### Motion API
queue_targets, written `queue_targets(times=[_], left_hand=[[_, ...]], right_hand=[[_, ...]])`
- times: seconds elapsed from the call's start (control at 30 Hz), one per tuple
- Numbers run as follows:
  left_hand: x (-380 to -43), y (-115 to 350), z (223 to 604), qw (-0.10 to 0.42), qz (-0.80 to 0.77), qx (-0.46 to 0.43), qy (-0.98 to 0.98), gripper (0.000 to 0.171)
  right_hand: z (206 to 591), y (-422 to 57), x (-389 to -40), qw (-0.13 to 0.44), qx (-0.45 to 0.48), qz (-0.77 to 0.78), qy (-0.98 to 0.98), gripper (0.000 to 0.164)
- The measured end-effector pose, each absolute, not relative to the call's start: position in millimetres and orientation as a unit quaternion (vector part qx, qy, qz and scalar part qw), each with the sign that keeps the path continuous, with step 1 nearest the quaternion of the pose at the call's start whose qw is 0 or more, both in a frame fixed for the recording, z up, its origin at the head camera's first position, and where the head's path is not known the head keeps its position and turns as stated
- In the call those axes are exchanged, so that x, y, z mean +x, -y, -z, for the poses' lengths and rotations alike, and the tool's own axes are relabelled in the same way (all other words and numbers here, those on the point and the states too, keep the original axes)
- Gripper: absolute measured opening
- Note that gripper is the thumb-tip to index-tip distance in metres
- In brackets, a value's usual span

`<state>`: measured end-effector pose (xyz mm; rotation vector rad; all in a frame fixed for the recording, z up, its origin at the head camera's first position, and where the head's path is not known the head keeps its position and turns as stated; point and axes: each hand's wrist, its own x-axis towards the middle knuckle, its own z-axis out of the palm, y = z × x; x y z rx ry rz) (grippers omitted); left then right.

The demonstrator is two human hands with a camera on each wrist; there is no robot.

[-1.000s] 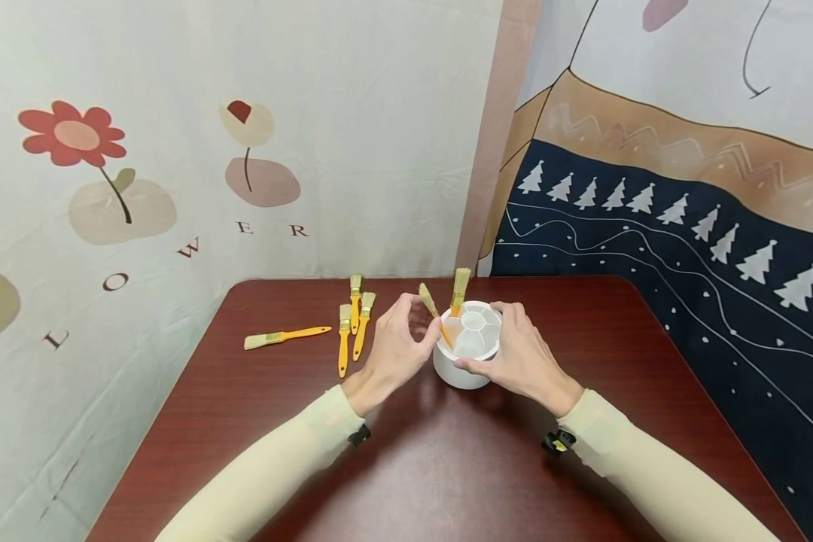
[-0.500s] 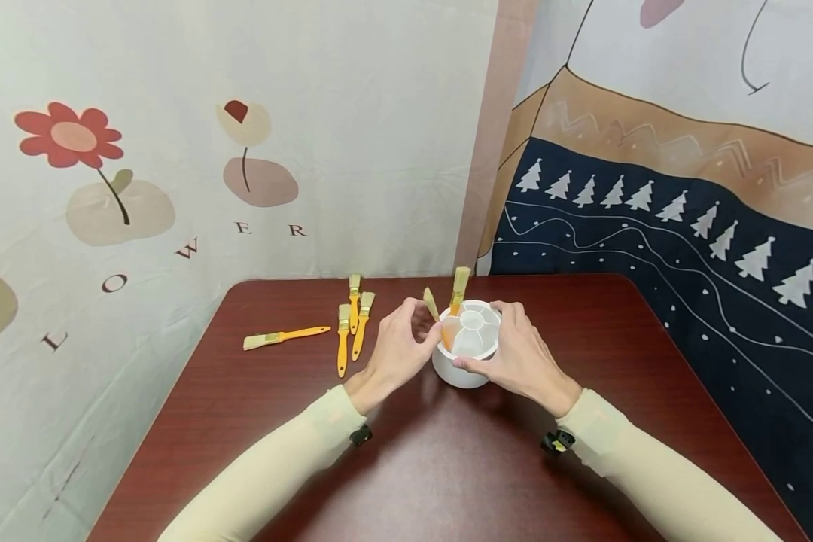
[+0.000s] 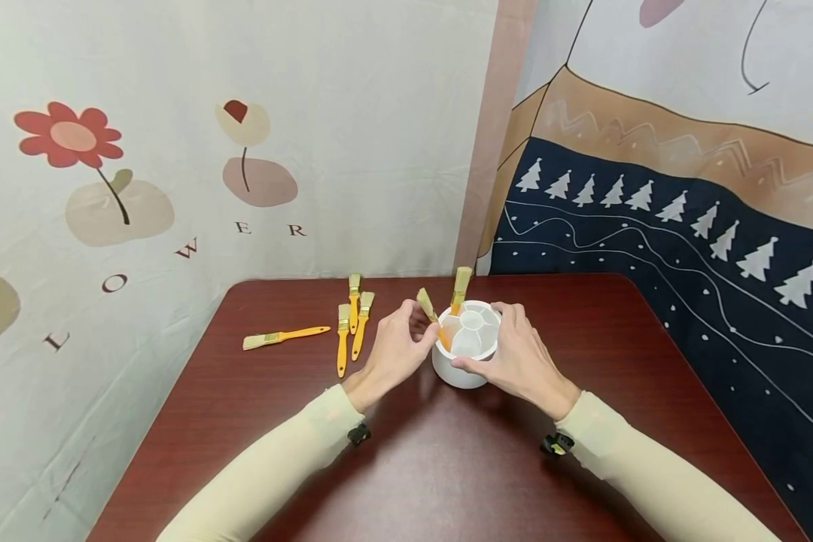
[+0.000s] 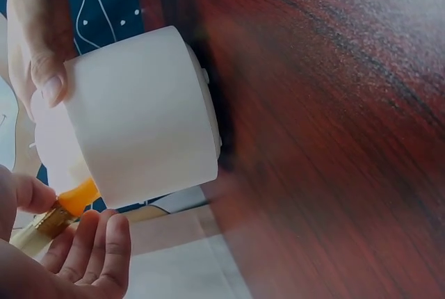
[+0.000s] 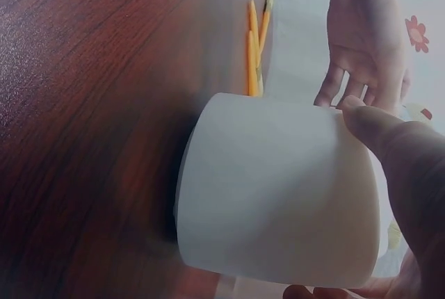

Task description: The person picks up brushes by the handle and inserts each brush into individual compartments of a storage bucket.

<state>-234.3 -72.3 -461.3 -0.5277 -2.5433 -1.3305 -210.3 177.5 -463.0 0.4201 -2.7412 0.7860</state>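
In the head view a white round divided holder stands on the table, its top split into compartments around a centre ring. My right hand grips its right side, thumb along the near rim. One flat paintbrush stands in a back-left compartment, bristles up. My left hand pinches a second paintbrush at the holder's left edge. This brush leans left with its orange handle down inside the rim. In the left wrist view its metal ferrule lies between thumb and fingers.
Left of the hands several yellow-handled paintbrushes lie on the dark red table. One brush lies sideways, apart from a group with a brush nearest me. Printed cloth hangs behind the far table edge.
The pinched brush tips a little more upright, then leans left again within the holder. My right hand keeps its grip, and the other brushes stay put.
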Motion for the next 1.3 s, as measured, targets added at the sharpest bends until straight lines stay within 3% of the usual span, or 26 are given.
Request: queue_targets(times=[0.7, 1.03, 1.3], left_hand=[[-229, 80, 457, 0.109, 0.437, -0.163, 0.878, 0.029], [-222, 94, 450, 0.114, 0.394, -0.157, 0.898, 0.039], [-224, 114, 451, 0.126, 0.348, -0.157, 0.916, 0.037]], right_hand=[[464, -180, -208, 0.113, 0.144, -0.268, 0.946, 0.122], [461, -183, -208, 0.112, 0.146, -0.26, 0.948, 0.121], [459, -187, -209, 0.104, 0.158, -0.27, 0.944, 0.121]])
